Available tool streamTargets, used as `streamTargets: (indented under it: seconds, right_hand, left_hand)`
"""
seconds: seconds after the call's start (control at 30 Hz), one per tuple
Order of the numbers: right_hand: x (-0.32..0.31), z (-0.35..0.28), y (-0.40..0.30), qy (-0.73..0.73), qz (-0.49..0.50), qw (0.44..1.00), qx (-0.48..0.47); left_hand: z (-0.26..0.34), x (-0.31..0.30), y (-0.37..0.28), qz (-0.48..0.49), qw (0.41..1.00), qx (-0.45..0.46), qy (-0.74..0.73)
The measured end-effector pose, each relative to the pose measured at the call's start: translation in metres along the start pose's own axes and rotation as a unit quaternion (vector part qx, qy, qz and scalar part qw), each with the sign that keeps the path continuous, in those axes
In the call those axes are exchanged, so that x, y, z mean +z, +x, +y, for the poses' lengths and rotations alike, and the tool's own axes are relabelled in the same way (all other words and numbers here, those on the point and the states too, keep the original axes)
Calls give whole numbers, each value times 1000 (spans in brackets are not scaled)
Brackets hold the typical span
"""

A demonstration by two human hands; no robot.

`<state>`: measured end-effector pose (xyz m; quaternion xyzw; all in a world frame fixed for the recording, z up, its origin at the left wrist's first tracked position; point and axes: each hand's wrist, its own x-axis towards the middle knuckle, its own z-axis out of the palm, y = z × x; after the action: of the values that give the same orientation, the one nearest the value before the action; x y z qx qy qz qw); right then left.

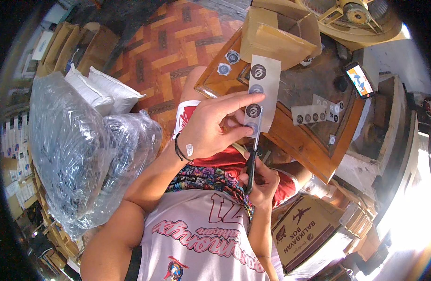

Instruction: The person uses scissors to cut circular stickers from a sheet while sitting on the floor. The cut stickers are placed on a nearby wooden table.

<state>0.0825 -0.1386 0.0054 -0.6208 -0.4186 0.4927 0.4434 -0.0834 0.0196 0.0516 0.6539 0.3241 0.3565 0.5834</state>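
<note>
My left hand (210, 121) pinches a pale sheet of round stickers (270, 80) between thumb and fingers. Dark and bluish printed circles run down the sheet's left side. Below it, my right hand (263, 181) grips black-handled scissors (251, 168), whose blades point up along the sheet near its lower circles. Whether the blades are parted is unclear. Further right, cut sticker strips (308, 115) lie on a wood-framed table (306, 149), with a small square piece (332, 139) near its edge. Two cut-out stickers (232, 56) rest on the frame at the upper left.
An open cardboard box (278, 35) stands on the table's far part, near a fan (356, 15). A lit phone (359, 80) lies at the right edge. Plastic-wrapped bundles (70, 147) and white sacks (89, 87) are on the left; a printed carton (306, 232) is at lower right.
</note>
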Motion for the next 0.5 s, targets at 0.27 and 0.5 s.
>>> streamTargets:
  seconds: [0.27, 0.5]
  right_hand:
    - [4, 18, 1, 41, 13, 996, -73]
    - [4, 17, 3, 27, 13, 997, -76]
  left_hand:
    - [4, 3, -3, -20, 999, -31, -28]
    - [16, -2, -1, -39, 999, -33, 4]
